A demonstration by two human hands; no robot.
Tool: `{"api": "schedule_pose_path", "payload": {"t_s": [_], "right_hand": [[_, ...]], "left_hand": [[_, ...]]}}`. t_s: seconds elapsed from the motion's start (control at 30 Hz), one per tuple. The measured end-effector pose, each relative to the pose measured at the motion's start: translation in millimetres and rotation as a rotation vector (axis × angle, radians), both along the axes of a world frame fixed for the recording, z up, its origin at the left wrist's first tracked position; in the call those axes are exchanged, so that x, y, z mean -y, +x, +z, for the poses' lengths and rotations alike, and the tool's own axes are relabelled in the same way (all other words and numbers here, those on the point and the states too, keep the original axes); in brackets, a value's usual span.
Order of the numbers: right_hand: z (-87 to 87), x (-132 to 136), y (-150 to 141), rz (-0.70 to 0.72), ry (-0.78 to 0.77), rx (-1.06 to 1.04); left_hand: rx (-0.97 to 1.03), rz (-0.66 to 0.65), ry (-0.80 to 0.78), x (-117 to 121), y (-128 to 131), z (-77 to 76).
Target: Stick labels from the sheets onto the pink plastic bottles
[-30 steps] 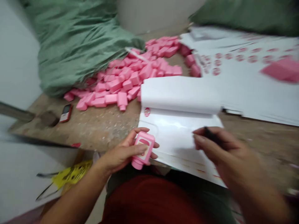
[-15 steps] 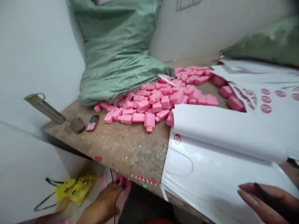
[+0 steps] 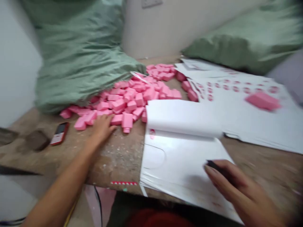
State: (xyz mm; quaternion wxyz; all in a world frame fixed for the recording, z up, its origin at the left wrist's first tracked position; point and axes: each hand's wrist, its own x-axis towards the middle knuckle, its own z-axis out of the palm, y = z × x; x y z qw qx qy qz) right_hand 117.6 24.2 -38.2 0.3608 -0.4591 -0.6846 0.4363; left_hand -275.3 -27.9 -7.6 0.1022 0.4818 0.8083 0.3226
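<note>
The left hand (image 3: pixel 103 126) lay palm down, arm outstretched, against the front of the heaped pink bottles (image 3: pixel 130 96); whether it had hold of one could not be told. The right hand (image 3: pixel 236 184) was nearly closed, thumb and fingers pinching a dark object (image 3: pixel 214 165) above the white sheets (image 3: pixel 182 157). A scuffed stretch of table (image 3: pixel 118 157) lay between the left forearm and the sheets' left edge, with a red strip (image 3: pixel 123 183) dotted white along the front edge. The round red mark (image 3: pixel 152 134) on the sheets, like the rows of them on the paper (image 3: pixel 255 129) to the right, was too blurred to read. A phone (image 3: pixel 59 134) lay left of the heap, near a brown block (image 3: pixel 37 140). Behind, a green sack (image 3: pixel 80 56) sagged over the bottles.
</note>
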Motion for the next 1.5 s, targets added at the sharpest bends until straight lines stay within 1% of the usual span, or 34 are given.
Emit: {"api": "schedule_pose_path", "payload": {"t_s": [0.07,0.13,0.17,0.23,0.3,0.37,0.47,0.57,0.67,0.73,0.8,0.87,0.93,1.0,1.1,1.17,1.23,1.27,1.3,1.37,1.4,1.43,1.5], "right_hand": [[3.4,3,6,0.086,0.074,0.188],[2.7,7,10,0.157,0.212,0.337],[1.0,9,12,0.202,0.306,0.402],[-4.3,13,16,0.272,0.542,0.522],[-11.1,13,22,0.296,0.759,0.629],[-17.4,9,28,0.323,0.892,0.678],[-22.2,2,32,0.419,0.971,0.636],[-21.0,-3,32,0.506,1.062,0.576],[-18.3,-6,30,0.541,1.094,0.526],[-16.9,-8,29,0.532,1.045,0.488],[-14.6,-9,30,0.493,0.984,0.461],[-10.4,-7,33,0.437,0.950,0.453],[-4.9,-3,36,0.411,0.928,0.458],[-0.2,2,40,0.424,0.892,0.471],[4.4,9,44,0.451,0.821,0.489],[10.0,10,46,0.432,0.812,0.485],[21.9,4,47,0.411,0.841,0.490],[30.4,-1,48,0.403,0.867,0.501],[40.2,-8,47,0.401,0.897,0.521],[61.4,-29,44,0.392,0.961,0.583],[71.1,-42,41,0.389,0.990,0.620],[79.4,-56,36,0.383,1.010,0.662],[89.8,-89,20,0.367,0.992,0.763]], "left_hand": [[-0.071,0.008,-0.021,-3,0,-4.4],[-0.169,0.030,-0.043,-3,0,-8.2],[-0.205,0.038,-0.052,-2,1,-10.0],[-0.207,0.055,-0.026,3,6,-13.5],[-0.200,0.095,0.032,11,13,-16.3],[-0.178,0.132,0.096,20,22,-17.4],[-0.069,0.186,0.227,34,40,-14.1],[0.182,0.289,0.398,47,57,-6.8],[0.584,0.350,0.497,56,70,1.0],[0.897,0.359,0.498,61,76,5.0],[1.171,0.375,0.459,64,81,6.8],[1.345,0.400,0.420,67,86,5.8],[1.412,0.401,0.387,69,90,2.3],[1.417,0.358,0.353,68,94,-2.1],[1.399,0.259,0.254,69,101,-5.1],[1.408,0.223,0.163,73,105,-3.3],[1.442,0.185,0.073,82,107,0.3],[1.470,0.141,0.034,87,107,2.3],[1.505,0.068,-0.006,92,106,4.2],[1.549,-0.126,-0.103,95,106,8.3],[1.522,-0.224,-0.162,93,107,10.6],[1.449,-0.313,-0.214,88,110,13.5],[1.207,-0.446,-0.299,68,123,20.4]]}}
